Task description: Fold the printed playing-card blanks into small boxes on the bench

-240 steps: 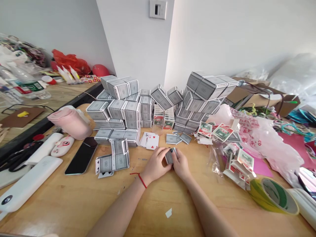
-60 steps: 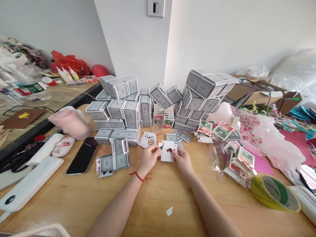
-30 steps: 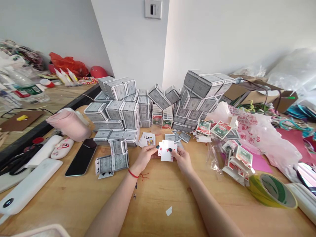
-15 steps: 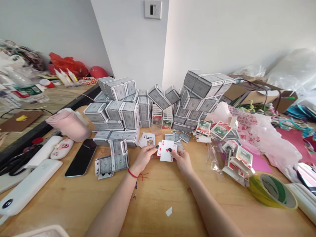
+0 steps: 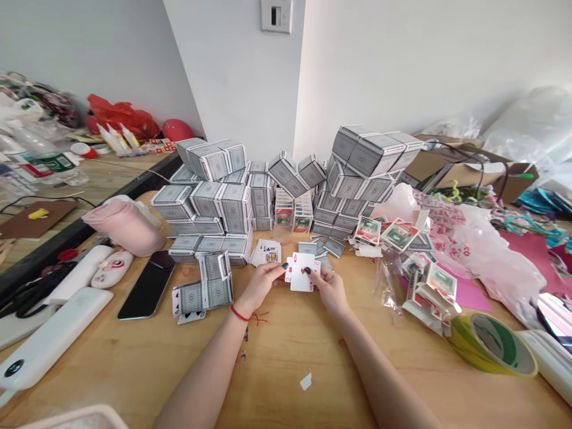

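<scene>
Between my hands, just above the table, is an upright ace of hearts (image 5: pixel 302 262) in front of a sideways red two (image 5: pixel 288 276). My left hand (image 5: pixel 263 285) pinches the two's left end, its thumb on the face. On the other side my right hand (image 5: pixel 329 289) pinches the cards, thumb on the ace's right edge; its fingers are hidden behind. A pile of face-up cards (image 5: pixel 264 252) topped by a king lies beyond my left hand. Behind the held cards are scattered face-down cards (image 5: pixel 333 247). A folded-card piece (image 5: pixel 213 286) rests left of my left forearm.
Grey-backed card blocks stand stacked at left (image 5: pixel 218 205) and right (image 5: pixel 357 179), with card boxes (image 5: pixel 302 219) between. A black phone (image 5: pixel 147 286) and pink pouch (image 5: pixel 129 227) lie left. Opened card boxes (image 5: pixel 431 292) and yellow tape (image 5: pixel 491 345) sit right. A paper scrap (image 5: pixel 305 381) lies in front.
Almost nothing differs. Both hands keep the same grip on the ace and the two, and the view has shifted very slightly.
</scene>
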Available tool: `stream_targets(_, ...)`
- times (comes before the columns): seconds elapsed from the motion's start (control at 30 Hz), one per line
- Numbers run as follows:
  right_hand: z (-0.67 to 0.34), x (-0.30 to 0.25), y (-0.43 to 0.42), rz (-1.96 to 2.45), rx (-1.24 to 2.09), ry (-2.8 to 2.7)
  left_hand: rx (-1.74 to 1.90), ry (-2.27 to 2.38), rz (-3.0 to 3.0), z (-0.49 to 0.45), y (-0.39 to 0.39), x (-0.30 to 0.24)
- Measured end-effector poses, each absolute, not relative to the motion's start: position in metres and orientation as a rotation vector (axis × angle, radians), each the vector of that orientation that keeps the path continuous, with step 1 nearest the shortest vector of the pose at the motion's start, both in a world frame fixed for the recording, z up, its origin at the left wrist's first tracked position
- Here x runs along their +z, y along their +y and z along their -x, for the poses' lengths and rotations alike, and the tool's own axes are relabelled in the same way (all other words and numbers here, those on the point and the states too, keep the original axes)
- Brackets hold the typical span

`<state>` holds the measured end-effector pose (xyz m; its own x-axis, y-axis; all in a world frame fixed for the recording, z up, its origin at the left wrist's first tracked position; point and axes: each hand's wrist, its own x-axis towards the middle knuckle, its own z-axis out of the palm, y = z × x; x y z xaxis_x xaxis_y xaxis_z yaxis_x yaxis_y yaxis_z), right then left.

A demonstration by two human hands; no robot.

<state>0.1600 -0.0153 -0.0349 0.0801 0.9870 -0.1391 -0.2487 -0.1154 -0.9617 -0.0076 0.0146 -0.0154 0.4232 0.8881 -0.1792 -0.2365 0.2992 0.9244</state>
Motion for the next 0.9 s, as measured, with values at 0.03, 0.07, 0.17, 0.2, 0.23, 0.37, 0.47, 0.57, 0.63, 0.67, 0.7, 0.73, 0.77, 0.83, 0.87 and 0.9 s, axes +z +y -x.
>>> stream_targets(0.03,-0.1599,-0.0351,-0.0155,1.154,1.342,-0.886,0.867,0.811,-0.979,0.0076,0.0145,-0.0155)
stream_targets(0.07,-0.1598,-0.0353,-0.0156,1.149,1.347,-0.88,0.867,0.81,-0.977,0.0076,0.0145,-0.0156)
stream_targets(0.17,-0.1597,-0.0356,-0.0157,1.136,1.353,-0.87,0.872,0.803,-0.968,0.0077,0.0145,-0.0155)
stream_targets(0.2,-0.1597,-0.0357,-0.0156,1.134,1.354,-0.87,0.872,0.8,-0.963,0.0079,0.0145,-0.0153)
stream_targets(0.23,-0.1598,-0.0359,-0.0155,1.134,1.354,-0.871,0.869,0.799,-0.956,0.0083,0.0145,-0.015)
stream_targets(0.37,-0.1606,-0.0377,-0.0148,1.144,1.33,-0.896,0.848,0.798,-0.942,0.0102,0.0145,-0.0124)
stream_targets(0.47,-0.1608,-0.0387,-0.0147,1.132,1.322,-0.907,0.82,0.794,-0.946,0.0115,0.0144,-0.0106)
stream_targets(0.57,-0.1608,-0.0385,-0.015,1.122,1.331,-0.904,0.797,0.789,-0.956,0.012,0.0143,-0.01)
stream_targets(0.63,-0.1609,-0.0388,-0.0152,1.141,1.307,-0.908,0.79,0.792,-0.963,0.0117,0.0143,-0.0099)
stream_targets(0.67,-0.1611,-0.0393,-0.0151,1.152,1.291,-0.913,0.788,0.794,-0.966,0.0114,0.0142,-0.01)
stream_targets(0.7,-0.1614,-0.04,-0.015,1.162,1.278,-0.921,0.786,0.794,-0.968,0.011,0.0141,-0.01)
stream_targets(0.73,-0.1616,-0.0408,-0.0149,1.171,1.267,-0.931,0.787,0.792,-0.969,0.0107,0.0139,-0.01)
stream_targets(0.77,-0.1618,-0.0415,-0.0148,1.181,1.255,-0.94,0.789,0.791,-0.969,0.0102,0.0137,-0.0099)
stream_targets(0.83,-0.162,-0.0422,-0.0146,1.198,1.232,-0.957,0.798,0.795,-0.973,0.0093,0.0132,-0.0097)
stream_targets(0.87,-0.162,-0.042,-0.0148,1.202,1.221,-0.967,0.802,0.799,-0.977,0.0087,0.013,-0.0096)
stream_targets(0.9,-0.1619,-0.0415,-0.015,1.201,1.211,-0.979,0.804,0.805,-0.984,0.0082,0.0127,-0.0095)
